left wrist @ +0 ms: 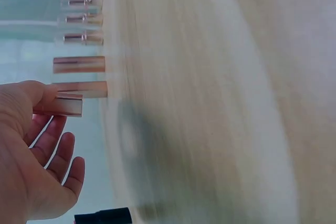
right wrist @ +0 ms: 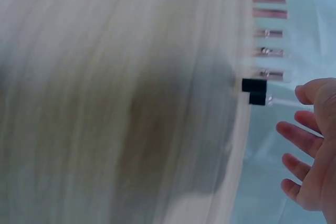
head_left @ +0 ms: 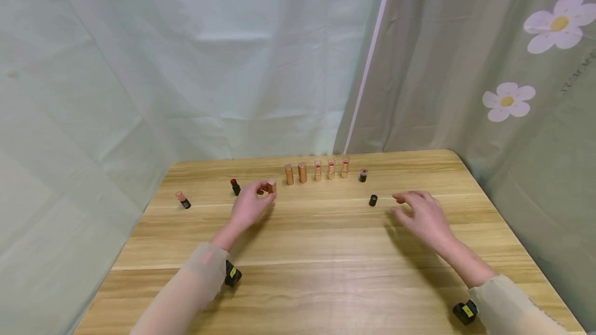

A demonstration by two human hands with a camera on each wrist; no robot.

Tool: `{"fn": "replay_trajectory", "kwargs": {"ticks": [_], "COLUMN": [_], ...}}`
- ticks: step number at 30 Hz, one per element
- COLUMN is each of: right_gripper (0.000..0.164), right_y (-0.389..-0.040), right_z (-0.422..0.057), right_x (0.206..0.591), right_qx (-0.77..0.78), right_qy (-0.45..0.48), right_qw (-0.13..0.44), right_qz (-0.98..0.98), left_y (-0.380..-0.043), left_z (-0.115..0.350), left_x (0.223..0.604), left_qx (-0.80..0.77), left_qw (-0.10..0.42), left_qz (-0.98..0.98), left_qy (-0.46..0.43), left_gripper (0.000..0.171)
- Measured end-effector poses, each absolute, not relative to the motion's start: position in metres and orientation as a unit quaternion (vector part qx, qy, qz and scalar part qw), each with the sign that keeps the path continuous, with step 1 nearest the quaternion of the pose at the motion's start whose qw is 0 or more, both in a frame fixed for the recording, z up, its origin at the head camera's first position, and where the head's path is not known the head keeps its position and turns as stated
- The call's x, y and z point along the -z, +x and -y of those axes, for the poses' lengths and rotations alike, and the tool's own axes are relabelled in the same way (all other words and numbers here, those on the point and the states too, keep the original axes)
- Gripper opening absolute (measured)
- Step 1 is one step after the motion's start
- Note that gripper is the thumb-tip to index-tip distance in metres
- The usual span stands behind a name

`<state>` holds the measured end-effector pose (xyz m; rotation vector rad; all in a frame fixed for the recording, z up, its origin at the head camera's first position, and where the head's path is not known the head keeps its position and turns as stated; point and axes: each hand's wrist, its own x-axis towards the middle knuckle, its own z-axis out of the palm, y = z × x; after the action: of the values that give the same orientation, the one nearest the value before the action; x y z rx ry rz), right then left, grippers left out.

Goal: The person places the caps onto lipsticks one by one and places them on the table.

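Observation:
My left hand point(head_left: 250, 201) pinches a rose-gold lipstick tube point(head_left: 272, 186) upright between thumb and fingers. In the left wrist view this tube point(left wrist: 68, 106) hangs above the wooden table, its other fingers spread loosely. Just beyond it stand two more rose-gold tubes point(head_left: 302, 172). A red lipstick with a black base point(head_left: 235, 187) is close to the left hand's far side. My right hand point(head_left: 423, 218) hovers over the table with relaxed, slightly bent fingers and nothing in them. Nearest to it is a small black cap point(head_left: 373, 200); the cap point(right wrist: 254, 85) also shows in the right wrist view.
Three clear-capped lipsticks point(head_left: 331, 169) stand in the back row beside the rose-gold tubes. A small black-based lipstick point(head_left: 363, 174) is to their right. Far left, a pinkish-topped black lipstick point(head_left: 183, 200) stands on the wooden table point(head_left: 326, 273). A curtain point(head_left: 261, 66) hangs behind.

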<state>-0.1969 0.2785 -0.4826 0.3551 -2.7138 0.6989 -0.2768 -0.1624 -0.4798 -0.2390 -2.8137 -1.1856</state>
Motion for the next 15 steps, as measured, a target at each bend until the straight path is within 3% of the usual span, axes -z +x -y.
{"fn": "replay_trajectory", "kwargs": {"ticks": [15], "right_gripper": [0.049], "right_y": [-0.199], "right_z": [-0.288], "right_x": [0.498], "right_qx": [-0.213], "right_qy": [0.099], "right_qw": [0.106], "right_qz": [0.966], "left_y": [-0.318], "left_z": [0.156], "left_x": [0.491], "left_qx": [0.368], "left_qw": [0.020], "left_qz": [0.929], "left_qy": [-0.020], "left_gripper": [0.031]}}
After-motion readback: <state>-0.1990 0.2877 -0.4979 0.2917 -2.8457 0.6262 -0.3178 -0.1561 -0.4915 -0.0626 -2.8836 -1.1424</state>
